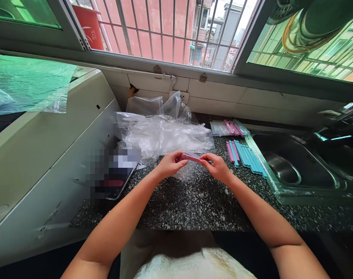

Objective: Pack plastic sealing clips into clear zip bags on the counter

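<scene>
1. Head view: the left hand point(171, 164) is closed by its fingertips on the left end of a pink stick point(191, 157), which is held level above the tabletop point(176, 205).
2. The right end of the same stick is pinched by the right hand point(217, 167), with its fingers curled.
3. A small clear bag point(185, 172) is seen hanging just under the stick between the two hands; whether it is gripped as well cannot be told.
4. Just behind the hands, a heap of crumpled clear plastic bags point(161, 133) is spread over the speckled surface.
5. To the right of the right hand, a row of pink and blue sticks point(244, 155) is laid beside the rim of a steel sink point(298, 166).
6. Behind that row, a filled bag of sticks point(227, 128) is lying flat.
7. At the left, a white appliance point(43, 155) is placed, with a blurred flat object point(112, 174) resting next to it.
</scene>
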Demonstrator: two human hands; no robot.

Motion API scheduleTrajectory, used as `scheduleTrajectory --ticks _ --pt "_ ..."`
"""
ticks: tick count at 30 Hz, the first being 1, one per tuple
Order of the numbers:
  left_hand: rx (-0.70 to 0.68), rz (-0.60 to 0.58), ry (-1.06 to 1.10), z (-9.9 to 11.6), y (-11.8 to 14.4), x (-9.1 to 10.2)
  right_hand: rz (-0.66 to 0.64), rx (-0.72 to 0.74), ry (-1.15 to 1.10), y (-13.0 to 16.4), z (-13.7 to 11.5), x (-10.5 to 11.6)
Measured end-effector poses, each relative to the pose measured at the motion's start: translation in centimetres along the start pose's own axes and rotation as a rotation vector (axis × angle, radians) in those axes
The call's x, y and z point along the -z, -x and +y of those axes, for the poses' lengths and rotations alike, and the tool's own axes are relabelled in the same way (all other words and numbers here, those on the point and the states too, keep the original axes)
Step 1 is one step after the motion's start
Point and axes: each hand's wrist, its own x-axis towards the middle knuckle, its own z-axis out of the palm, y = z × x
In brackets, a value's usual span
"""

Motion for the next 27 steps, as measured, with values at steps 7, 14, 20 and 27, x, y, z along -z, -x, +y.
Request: scheduleTrajectory --ticks 7,14,20,27 --pt "-0.013 0.035 -0.061 0.18 -0.03 0.1 -0.017 0.016 0.031 0.07 -0.13 -0.27" --pt "0.007 0.073 -0.068 0.04 -0.13 0.08 0.035 0.105 0.082 0.22 -0.24 -0.43" --pt "0.021 0.086 -0.057 0.14 -0.19 0.06 0.096 0.229 0.219 0.3 -0.23 -0.32" --pt "0.014 0.1 -0.044 0.05 -0.25 0.04 0.097 0.348 0.568 0.46 -0.35 -0.08"
